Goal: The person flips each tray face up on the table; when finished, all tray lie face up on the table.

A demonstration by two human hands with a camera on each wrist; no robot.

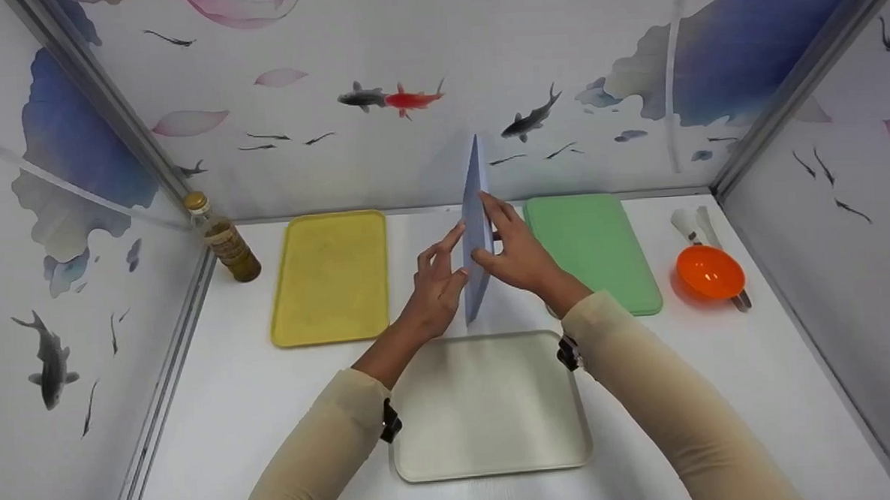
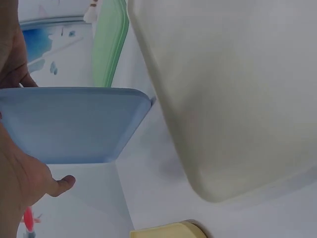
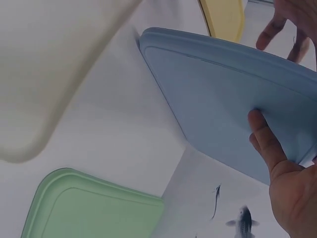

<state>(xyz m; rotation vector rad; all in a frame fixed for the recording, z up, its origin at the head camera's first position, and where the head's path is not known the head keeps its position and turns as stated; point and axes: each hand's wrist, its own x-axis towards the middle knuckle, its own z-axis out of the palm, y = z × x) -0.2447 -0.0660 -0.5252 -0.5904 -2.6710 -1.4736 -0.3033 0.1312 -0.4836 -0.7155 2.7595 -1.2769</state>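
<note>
A blue tray [image 1: 476, 226] stands upright on its edge, between the two hands, seen nearly edge-on from the head. On its left side the left hand [image 1: 439, 291] has its fingers extended towards the tray face; in the left wrist view its thumb sticks out below the blue tray [image 2: 79, 124]. From the right, the right hand [image 1: 520, 250] touches the tray with extended fingers. The right wrist view shows the right hand [image 3: 292, 191] with a fingertip against the flat face of the blue tray [image 3: 223, 99]. Contact of the left fingertips is partly hidden.
A yellow tray [image 1: 330, 277] lies left, a green tray [image 1: 591, 251] right, and a beige tray [image 1: 493, 413] in front. An oil bottle [image 1: 227, 244] stands at the back left. An orange bowl [image 1: 709, 272] rests over utensils at the right. Printed walls enclose the table.
</note>
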